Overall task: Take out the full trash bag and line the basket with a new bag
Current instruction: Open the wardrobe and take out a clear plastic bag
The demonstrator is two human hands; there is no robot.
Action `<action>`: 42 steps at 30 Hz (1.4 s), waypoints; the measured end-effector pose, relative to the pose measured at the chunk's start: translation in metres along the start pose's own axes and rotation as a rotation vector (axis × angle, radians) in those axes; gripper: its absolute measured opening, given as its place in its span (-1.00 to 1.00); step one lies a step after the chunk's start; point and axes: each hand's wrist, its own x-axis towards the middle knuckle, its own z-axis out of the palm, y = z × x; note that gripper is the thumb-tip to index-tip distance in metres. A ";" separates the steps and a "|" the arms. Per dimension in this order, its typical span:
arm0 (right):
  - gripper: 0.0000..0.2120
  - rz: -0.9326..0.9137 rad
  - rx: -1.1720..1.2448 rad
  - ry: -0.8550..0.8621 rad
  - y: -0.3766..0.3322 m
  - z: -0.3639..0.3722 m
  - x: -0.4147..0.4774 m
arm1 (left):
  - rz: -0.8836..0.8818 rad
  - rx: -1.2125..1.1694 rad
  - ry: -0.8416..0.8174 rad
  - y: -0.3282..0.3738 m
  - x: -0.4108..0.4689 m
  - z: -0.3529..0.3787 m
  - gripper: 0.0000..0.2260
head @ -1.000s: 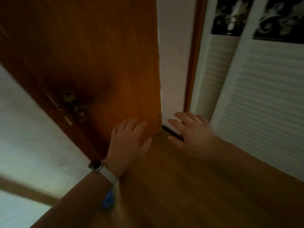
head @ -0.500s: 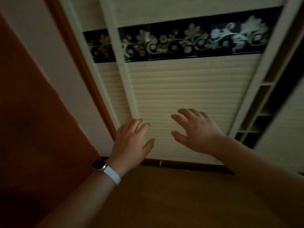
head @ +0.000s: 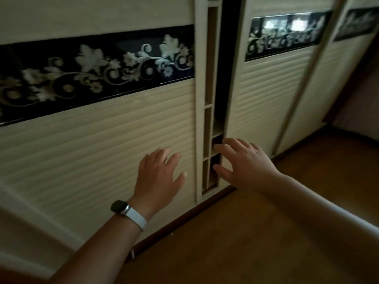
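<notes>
No trash bag and no basket is in view. My left hand (head: pixel 160 177) is held out in front of me with fingers straight and spread, holding nothing; a watch with a white strap sits on its wrist. My right hand (head: pixel 244 165) is also stretched forward, fingers relaxed and spread, empty. Both hands hover in the air before a cream sliding wardrobe; I cannot tell whether either touches it.
The wardrobe door (head: pixel 92 150) has ribbed cream panels and a black floral band (head: pixel 98 70). A narrow dark gap with small shelves (head: pixel 213 140) shows between two doors. Brown wooden floor (head: pixel 256 242) spreads to the lower right. The room is dim.
The view has swung right, from a brown wooden door past the door frame to the wardrobe doors and the gap between them. Both hands stay raised and empty.
</notes>
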 end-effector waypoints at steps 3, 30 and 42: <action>-0.42 0.117 -0.049 -0.010 0.012 0.004 0.013 | 0.122 -0.004 -0.026 -0.008 0.041 0.015 -0.50; -0.41 0.718 -0.016 0.041 0.276 0.032 -0.034 | 0.680 -0.174 -0.201 0.245 0.265 0.153 -0.46; -0.36 0.734 -0.045 0.073 0.445 -0.003 -0.064 | 0.771 -0.182 -0.120 0.406 0.348 0.180 -0.51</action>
